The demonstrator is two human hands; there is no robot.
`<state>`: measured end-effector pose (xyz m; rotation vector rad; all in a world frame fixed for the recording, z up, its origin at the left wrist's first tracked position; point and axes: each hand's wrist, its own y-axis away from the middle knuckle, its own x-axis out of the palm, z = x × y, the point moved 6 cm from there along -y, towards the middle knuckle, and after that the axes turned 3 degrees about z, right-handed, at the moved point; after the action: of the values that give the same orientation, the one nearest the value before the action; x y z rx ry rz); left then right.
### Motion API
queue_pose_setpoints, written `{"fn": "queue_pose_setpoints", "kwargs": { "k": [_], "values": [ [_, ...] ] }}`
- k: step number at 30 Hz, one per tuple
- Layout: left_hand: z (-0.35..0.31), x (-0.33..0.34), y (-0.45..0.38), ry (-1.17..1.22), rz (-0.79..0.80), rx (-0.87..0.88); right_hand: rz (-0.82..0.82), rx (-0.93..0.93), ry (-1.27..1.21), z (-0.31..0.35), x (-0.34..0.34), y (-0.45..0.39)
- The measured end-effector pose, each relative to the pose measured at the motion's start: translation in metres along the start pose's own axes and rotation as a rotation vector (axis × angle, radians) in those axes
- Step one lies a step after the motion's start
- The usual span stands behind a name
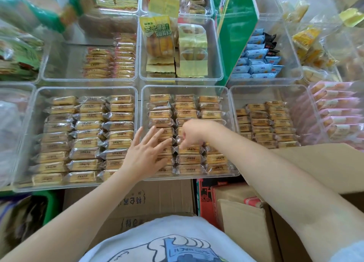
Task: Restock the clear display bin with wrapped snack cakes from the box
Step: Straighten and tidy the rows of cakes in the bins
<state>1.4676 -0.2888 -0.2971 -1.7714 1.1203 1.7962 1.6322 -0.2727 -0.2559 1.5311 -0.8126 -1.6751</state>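
Observation:
A clear display bin in the middle of the front row holds three columns of wrapped snack cakes standing on edge. My left hand lies flat with straight, spread fingers on the left column of cakes. My right hand reaches down into the middle column with its fingers curled, pinching the top of a wrapped cake there. An open cardboard box stands at the right under my right forearm; its inside is hidden.
Clear bins of similar cakes stand left and right of the middle bin. Behind them are more bins with yellow, blue and pink packets. Cardboard cartons stand below the shelf edge in front of me.

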Motion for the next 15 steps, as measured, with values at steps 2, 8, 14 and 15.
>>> {"fn": "queue_pose_setpoints", "kwargs": {
  "k": [2, 8, 14, 15],
  "values": [
    [0.000, 0.000, -0.002, -0.005, 0.031, -0.020, 0.046, 0.046, 0.107, 0.008, 0.013, -0.004],
    [0.000, -0.003, -0.002, -0.044, 0.066, -0.029, -0.019, 0.133, 0.162, 0.019, 0.015, 0.000],
    [-0.005, -0.026, -0.006, 0.018, 0.232, -0.020, -0.133, 0.224, 0.025, 0.029, 0.034, 0.019],
    [-0.006, -0.031, -0.002, 0.081, 0.224, -0.025, -0.160, 0.255, 0.020, 0.033, 0.035, 0.026]
  ]
}}
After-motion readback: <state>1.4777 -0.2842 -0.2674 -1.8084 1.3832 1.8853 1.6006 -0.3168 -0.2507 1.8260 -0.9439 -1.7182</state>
